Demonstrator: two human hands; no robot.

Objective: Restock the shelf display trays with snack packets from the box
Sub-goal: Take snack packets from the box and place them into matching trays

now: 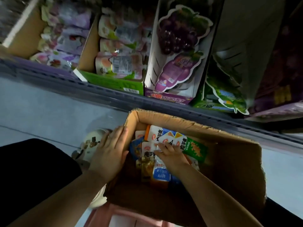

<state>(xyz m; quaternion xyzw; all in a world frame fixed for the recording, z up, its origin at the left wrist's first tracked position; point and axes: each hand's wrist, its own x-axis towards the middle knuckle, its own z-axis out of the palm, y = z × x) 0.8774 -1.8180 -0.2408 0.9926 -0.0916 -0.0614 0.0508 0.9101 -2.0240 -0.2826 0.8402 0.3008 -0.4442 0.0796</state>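
Your left hand point(111, 153) lies flat against the box point(164, 117) outside its left wall | your right hand point(172, 154) is inside, fingers on the packets point(195, 148) | trays point(113, 83) of pouches point(118, 64) line the shelf point(98, 90) beyond

Black garment point(32, 169), cream shoe point(93, 141) with dark charms

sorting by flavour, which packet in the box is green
The green packet just right of the right hand; the others are white, orange or blue.
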